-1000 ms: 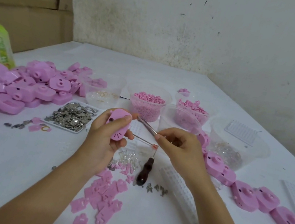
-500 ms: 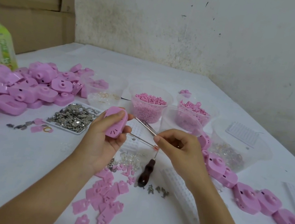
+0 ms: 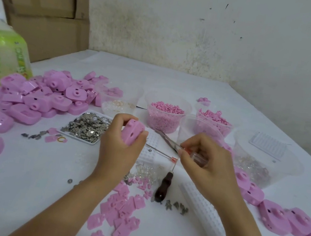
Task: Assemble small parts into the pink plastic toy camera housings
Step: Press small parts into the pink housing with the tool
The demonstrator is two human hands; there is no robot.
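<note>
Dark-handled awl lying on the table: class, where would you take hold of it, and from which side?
Probably pinch the awl by its bulbous dark handle, from above at the near end; its thin shaft points away, toward the right hand.

On the counter (image 3: 13, 197), a heap of housings (image 3: 51, 98) was piled at the left, a tray of metal pieces (image 3: 77, 137) was set just right of it, tubs (image 3: 162, 123) were ranged behind, and a row of housings (image 3: 278, 216) was laid at the right.
</note>
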